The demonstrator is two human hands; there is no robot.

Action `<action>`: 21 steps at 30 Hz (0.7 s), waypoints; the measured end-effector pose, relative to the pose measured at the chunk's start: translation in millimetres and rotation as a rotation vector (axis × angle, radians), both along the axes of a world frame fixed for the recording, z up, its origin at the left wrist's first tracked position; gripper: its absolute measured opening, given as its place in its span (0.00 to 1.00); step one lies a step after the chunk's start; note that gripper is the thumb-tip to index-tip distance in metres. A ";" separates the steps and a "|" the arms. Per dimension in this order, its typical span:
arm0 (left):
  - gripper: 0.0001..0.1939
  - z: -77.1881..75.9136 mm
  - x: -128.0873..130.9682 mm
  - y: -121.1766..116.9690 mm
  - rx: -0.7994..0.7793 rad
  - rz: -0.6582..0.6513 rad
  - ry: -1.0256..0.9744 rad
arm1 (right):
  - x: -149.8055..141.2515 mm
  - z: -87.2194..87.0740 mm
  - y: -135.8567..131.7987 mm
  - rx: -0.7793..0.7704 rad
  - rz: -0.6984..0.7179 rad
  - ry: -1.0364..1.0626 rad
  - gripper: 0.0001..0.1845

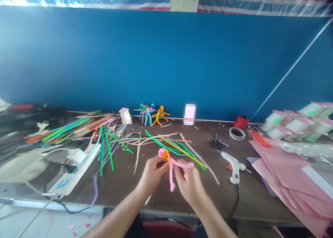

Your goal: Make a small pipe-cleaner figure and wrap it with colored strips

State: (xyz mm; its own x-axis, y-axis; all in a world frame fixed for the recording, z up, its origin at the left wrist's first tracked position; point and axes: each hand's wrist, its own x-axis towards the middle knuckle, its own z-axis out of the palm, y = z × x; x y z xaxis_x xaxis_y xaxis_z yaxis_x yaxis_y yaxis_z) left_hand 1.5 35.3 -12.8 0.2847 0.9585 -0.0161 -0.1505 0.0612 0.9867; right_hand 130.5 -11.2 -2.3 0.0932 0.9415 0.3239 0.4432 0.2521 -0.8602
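Between my two hands is a small pipe cleaner figure (171, 164), with a coiled pink head, an orange band below it and pink limbs. My left hand (153, 172) pinches it near the head and orange part. Fingers of my right hand (189, 178) are closed on a pink limb that stretches to the right; another limb hangs down between the hands. Behind them, loose green pipe cleaners (166, 142) and a yellow pipe cleaner (191, 155) lie on the dark table (125, 193).
Finished-looking pipe cleaner figures (147, 115) stand by the blue wall (166, 58). At right are a glue gun (235, 167), scissors (215, 142), a tape roll (237, 133), pink sheets (293, 179) and stacked white cups (299, 122). A power strip (75, 172) and pipe cleaner bundles (70, 127) occupy the left.
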 end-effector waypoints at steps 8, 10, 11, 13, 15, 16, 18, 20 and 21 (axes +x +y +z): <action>0.08 -2.7 4.5 -5.8 0.069 0.029 -0.042 | -11.2 -14.6 8.6 -0.214 0.115 0.410 0.17; 0.09 -3.4 2.7 -5.8 0.091 -0.010 -0.020 | -11.5 -17.6 9.7 -0.223 0.112 0.417 0.17; 0.11 -3.6 1.4 -5.5 0.108 -0.036 0.004 | -11.1 -18.5 9.7 -0.204 0.095 0.390 0.17; 0.13 -3.9 -1.3 -4.6 0.152 -0.058 0.080 | -9.5 -19.1 8.7 -0.151 0.052 0.290 0.16; 0.12 -5.2 -3.0 -4.0 0.192 -0.028 0.177 | -8.0 -19.2 7.3 -0.104 0.012 0.191 0.14; 0.12 -6.4 -3.1 -4.0 0.205 0.000 0.215 | -7.8 -19.4 6.8 -0.092 -0.006 0.164 0.14; 0.12 -9.9 -1.2 -5.1 0.201 0.052 0.228 | -8.6 -20.3 6.6 -0.100 -0.019 0.179 0.15; 0.12 -14.0 2.9 -7.3 0.134 0.083 0.145 | -10.9 -21.3 7.2 -0.173 0.008 0.294 0.17; 0.12 -15.8 5.3 -8.5 0.077 0.089 0.080 | -12.2 -21.5 7.5 -0.232 0.034 0.388 0.18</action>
State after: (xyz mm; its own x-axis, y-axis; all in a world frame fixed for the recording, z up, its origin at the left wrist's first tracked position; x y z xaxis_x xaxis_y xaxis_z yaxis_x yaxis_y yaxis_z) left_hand 6.8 26.8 -28.7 0.1997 0.9791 0.0391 -0.0729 -0.0250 0.9970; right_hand 118.3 -3.7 -23.8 0.1337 0.9897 0.0508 0.0711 0.0415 -0.9966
